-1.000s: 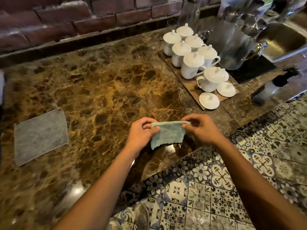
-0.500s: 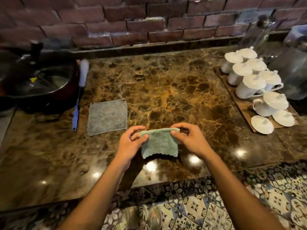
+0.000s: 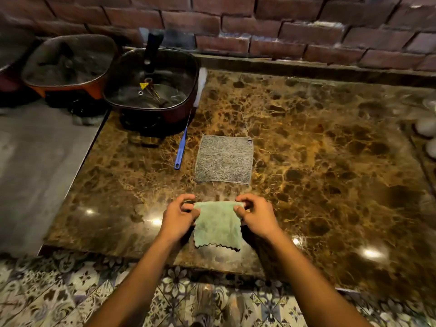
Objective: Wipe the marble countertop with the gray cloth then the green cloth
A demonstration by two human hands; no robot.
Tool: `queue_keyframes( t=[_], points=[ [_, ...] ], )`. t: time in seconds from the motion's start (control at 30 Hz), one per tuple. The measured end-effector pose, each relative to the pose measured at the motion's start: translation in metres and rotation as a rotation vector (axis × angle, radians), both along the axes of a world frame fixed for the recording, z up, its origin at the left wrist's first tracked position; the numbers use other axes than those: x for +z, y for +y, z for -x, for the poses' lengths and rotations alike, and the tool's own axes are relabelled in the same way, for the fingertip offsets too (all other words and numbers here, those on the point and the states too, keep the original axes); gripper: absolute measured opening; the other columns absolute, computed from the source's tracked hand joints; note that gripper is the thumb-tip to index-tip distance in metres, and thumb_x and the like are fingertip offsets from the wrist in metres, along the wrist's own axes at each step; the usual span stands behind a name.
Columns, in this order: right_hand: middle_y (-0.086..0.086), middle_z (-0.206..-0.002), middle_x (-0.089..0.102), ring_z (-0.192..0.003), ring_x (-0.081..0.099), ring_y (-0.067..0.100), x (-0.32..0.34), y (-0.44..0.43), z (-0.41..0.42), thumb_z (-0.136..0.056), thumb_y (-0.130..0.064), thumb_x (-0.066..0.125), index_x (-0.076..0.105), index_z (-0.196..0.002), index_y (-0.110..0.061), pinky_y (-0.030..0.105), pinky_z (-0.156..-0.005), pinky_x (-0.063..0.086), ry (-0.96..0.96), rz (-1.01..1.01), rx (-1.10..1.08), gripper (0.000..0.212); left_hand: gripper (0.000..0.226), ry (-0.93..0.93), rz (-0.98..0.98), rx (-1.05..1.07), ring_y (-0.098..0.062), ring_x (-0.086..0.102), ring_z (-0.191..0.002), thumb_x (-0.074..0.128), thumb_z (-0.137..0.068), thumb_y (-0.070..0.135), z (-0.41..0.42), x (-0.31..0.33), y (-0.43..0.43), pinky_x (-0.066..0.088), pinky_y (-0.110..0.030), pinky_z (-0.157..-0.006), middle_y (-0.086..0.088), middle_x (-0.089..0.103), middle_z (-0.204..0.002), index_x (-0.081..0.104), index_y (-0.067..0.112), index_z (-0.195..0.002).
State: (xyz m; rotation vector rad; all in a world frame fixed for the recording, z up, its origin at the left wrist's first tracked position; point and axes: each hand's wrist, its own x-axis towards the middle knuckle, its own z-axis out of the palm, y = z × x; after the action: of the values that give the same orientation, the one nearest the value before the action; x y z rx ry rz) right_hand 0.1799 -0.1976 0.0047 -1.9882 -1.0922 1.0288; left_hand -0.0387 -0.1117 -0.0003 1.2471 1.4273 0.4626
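The green cloth (image 3: 217, 226) hangs folded between both hands above the near part of the brown marble countertop (image 3: 318, 166). My left hand (image 3: 178, 217) pinches its top left corner and my right hand (image 3: 256, 215) pinches its top right corner. Its wavy lower edge dangles near the counter's front edge. The gray cloth (image 3: 224, 159) lies flat on the marble just beyond my hands, touched by neither.
A blue-handled brush (image 3: 180, 149) lies left of the gray cloth. Behind it stands a dark electric pan with a glass lid (image 3: 151, 87), and an orange pan (image 3: 68, 64) further left. White cups (image 3: 428, 128) sit at the right edge. A brick wall (image 3: 259, 27) backs the counter.
The view has swung left, so the cups slid to the right edge and the pans came into sight. My hands carried the green cloth left, to just in front of the gray cloth.
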Motion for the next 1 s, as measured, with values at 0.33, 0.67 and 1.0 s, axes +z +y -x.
queue_keyframes(
  t=[0.33,0.67,1.0],
  points=[
    [0.013,-0.121,0.064,-0.113,0.057,0.031,-0.017,-0.005,0.028,-0.090,-0.013,0.074,0.065,-0.126,-0.007,0.041,-0.099,0.046,-0.510,-0.160,0.114,0.037,0.042,0.306,-0.527,-0.467,-0.019,0.054,-0.119,0.069,-0.091,0.011,0.004,-0.005,0.009,0.039,-0.023,-0.103,-0.003,0.059,-0.132,0.061,0.014,-0.132],
    [0.003,-0.126,0.063,-0.119,0.058,0.024,-0.044,-0.027,0.044,-0.098,-0.034,0.065,0.066,-0.129,-0.017,0.044,-0.098,0.045,-0.676,-0.198,0.338,0.036,0.071,0.716,-0.701,-0.944,-0.026,-0.009,-0.155,0.006,-0.102,0.055,-0.002,-0.046,-0.016,-0.004,-0.048,-0.123,-0.005,-0.008,-0.168,-0.004,0.014,-0.159],
    [-0.004,-0.137,0.053,-0.126,0.049,0.020,-0.034,-0.026,0.045,-0.102,-0.043,0.051,0.056,-0.137,-0.026,0.043,-0.107,0.027,-0.654,-0.033,0.395,0.039,0.072,0.865,-0.654,-1.036,-0.020,-0.032,-0.150,-0.005,-0.100,0.062,-0.001,-0.044,-0.015,-0.018,-0.053,-0.122,-0.002,-0.035,-0.162,-0.032,0.020,-0.152]
  ],
)
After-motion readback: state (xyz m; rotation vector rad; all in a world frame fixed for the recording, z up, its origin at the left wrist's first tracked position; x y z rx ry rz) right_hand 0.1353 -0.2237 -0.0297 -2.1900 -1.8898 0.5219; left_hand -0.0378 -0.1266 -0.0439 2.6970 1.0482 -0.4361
